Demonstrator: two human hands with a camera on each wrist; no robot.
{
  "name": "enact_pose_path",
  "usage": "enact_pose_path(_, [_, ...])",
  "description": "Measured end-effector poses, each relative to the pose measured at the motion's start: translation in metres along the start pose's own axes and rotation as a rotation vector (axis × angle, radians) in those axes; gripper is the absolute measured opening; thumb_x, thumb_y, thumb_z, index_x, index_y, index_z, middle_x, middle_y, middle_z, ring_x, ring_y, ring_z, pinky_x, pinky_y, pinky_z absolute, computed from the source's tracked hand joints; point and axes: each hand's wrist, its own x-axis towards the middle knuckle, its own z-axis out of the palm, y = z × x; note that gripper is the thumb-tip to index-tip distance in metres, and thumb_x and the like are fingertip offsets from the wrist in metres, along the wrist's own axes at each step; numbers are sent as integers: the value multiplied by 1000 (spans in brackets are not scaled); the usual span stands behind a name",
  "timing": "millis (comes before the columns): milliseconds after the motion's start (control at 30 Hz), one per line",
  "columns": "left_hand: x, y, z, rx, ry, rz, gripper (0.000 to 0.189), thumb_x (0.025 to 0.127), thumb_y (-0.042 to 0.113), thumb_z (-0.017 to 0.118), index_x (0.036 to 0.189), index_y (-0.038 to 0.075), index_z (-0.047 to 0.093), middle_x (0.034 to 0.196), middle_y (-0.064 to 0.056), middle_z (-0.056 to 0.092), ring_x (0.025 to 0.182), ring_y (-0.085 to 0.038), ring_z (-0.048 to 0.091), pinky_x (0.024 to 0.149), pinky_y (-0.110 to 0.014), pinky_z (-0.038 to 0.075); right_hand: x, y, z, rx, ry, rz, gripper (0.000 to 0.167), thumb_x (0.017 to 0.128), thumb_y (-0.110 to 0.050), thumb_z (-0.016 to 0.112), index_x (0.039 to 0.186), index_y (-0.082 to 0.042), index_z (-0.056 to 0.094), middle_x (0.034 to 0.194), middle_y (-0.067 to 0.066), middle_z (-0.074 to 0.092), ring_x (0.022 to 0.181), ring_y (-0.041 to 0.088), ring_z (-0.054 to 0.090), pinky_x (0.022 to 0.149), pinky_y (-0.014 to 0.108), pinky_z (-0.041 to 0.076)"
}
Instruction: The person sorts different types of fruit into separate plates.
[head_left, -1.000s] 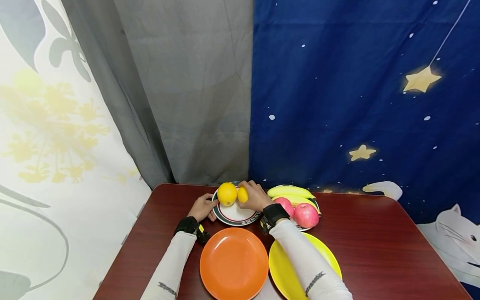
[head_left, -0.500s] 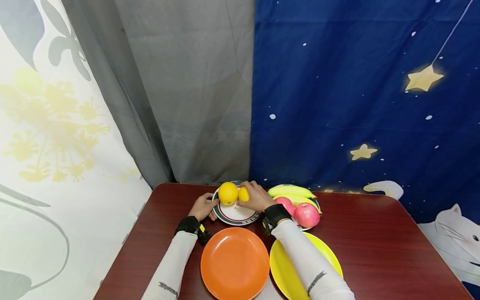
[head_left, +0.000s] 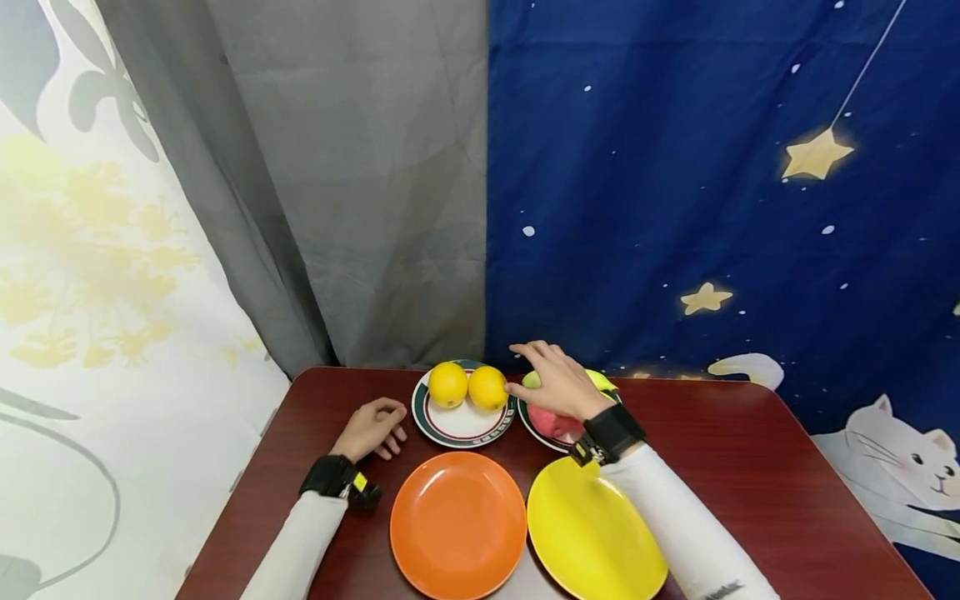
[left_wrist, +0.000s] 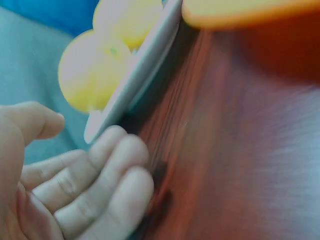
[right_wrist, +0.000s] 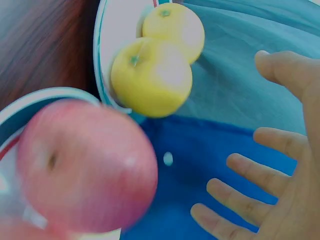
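Two oranges, one on the left (head_left: 447, 384) and one on the right (head_left: 487, 388), sit side by side on a white plate with a dark green rim (head_left: 427, 427). My right hand (head_left: 558, 383) holds nothing; its fingers are spread above the fruit plate on the right. Under it in the head view are a red apple (head_left: 553, 422) and partly hidden bananas (head_left: 602, 381). The right wrist view shows an apple (right_wrist: 87, 165) close up, apart from the fingers. My left hand (head_left: 372, 429), holding nothing, has loosely bent fingers beside the oranges' plate, just off its rim.
An orange plate (head_left: 459, 525) and a yellow plate (head_left: 596, 533) lie side by side nearer me on the dark red-brown table (head_left: 720, 467). Grey (head_left: 375, 208) and blue star-patterned (head_left: 637, 208) curtains hang behind the table's far edge.
My right hand has let go of the right orange and moved right, over the fruit plate. My left hand has left the plate rim and drawn back to the left.
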Motion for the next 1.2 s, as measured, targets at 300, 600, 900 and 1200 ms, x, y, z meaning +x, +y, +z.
enact_pose_path(300, [-68, 0, 11, -31, -28, 25, 35, 114, 25, 67, 135, -2, 69, 87, -9, 72, 64, -24, 70, 55, -38, 64, -40, 24, 16, -91, -20, 26, 76, 97, -50, 83, 159, -11, 59, 155, 21, 58, 136, 45, 56, 113, 68, 48])
enact_pose_path(600, [-94, -10, 20, 3, -135, 34, 40, 113, 28, 67, 136, -5, 68, 85, -7, 69, 56, -23, 69, 53, -40, 63, -45, 35, 45, -177, -12, -58, 75, 93, -46, 89, 154, -10, 63, 147, 20, 60, 124, 43, 59, 100, 61, 56])
enact_pose_path(900, [-88, -18, 26, 11, -259, 92, 43, 112, 35, 70, 137, 0, 67, 68, -5, 69, 37, -9, 53, 39, -31, 52, -43, 42, 57, -275, 72, -111, 75, 84, -46, 99, 141, -7, 69, 127, 19, 62, 110, 39, 59, 86, 52, 62])
enact_pose_path(1200, [-82, -29, 27, -34, -271, 82, 43, 110, 38, 73, 133, 2, 69, 71, -7, 71, 38, -10, 55, 40, -27, 51, -43, 46, 61, -290, 136, -171, 69, 83, -44, 100, 134, -7, 70, 119, 19, 62, 102, 38, 60, 79, 47, 63])
